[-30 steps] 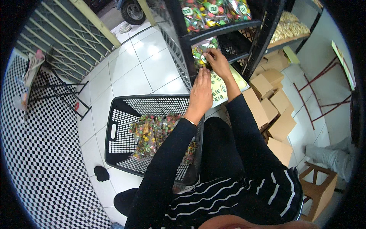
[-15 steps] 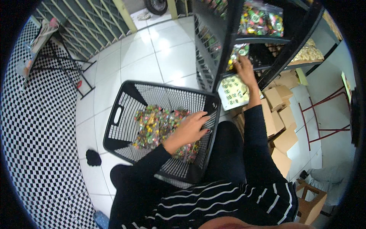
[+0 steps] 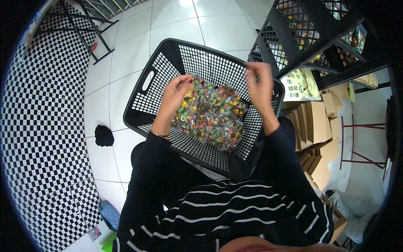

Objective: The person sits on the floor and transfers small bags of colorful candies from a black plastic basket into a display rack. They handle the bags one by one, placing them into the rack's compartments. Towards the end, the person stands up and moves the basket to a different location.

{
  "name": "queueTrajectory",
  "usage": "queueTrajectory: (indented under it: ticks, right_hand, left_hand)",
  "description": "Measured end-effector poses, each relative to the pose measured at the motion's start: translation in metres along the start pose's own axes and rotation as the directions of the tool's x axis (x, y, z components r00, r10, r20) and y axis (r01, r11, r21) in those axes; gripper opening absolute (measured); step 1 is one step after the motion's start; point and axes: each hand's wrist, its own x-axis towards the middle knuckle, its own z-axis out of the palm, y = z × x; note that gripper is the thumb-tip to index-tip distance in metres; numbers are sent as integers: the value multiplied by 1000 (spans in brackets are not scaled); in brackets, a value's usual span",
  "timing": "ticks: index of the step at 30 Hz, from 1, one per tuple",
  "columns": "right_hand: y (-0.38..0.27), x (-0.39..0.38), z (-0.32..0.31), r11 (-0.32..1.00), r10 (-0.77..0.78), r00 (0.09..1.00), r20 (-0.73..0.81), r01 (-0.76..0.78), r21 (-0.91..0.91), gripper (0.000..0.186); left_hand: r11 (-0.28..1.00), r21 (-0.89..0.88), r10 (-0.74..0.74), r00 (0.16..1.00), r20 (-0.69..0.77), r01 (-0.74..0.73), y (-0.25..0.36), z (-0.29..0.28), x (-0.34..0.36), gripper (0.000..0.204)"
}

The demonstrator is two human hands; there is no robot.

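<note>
Clear bags of small colourful pieces (image 3: pixel 210 113) are lying heaped inside a black lattice basket (image 3: pixel 205 59). The left hand (image 3: pixel 174 94) is hanging at their left edge, the right hand (image 3: pixel 260 84) is blurring by the basket's right wall; neither grip is showing clearly enough to tell. Beyond, a black rack (image 3: pixel 319 54) is holding more filled bags (image 3: pixel 294 23).

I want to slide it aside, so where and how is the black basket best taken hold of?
Probably take the black basket by the handle slot in its left end wall, coming from the left and hooking through beneath the rim. That long opening is bigger than the mesh holes, and the filled bags lie away from it.
</note>
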Motion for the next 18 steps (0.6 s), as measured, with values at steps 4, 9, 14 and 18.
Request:
queueTrajectory:
  ticks: [4,9,14,18]
  right_hand:
    - [32,-11,101,988,-7,735,678,-100,119,19]
    - [110,-77,216,971,240,502,831,-125,-205,28]
    - [122,-144,275,854,519,336,786,-240,-462,28]
    - [112,-159,277,701,594,360,719,-670,-244,15]
  left_hand:
    - [1000,14,-2,1000,21,2,-1,-19,4,22]
    - [999,37,-16,992,-125,21,-6,-50,18,21]
    - [999,-31,9,985,-170,-14,-20,-69,33,22]
    - [998,-39,-58,992,-116,53,-27,-67,39,24]
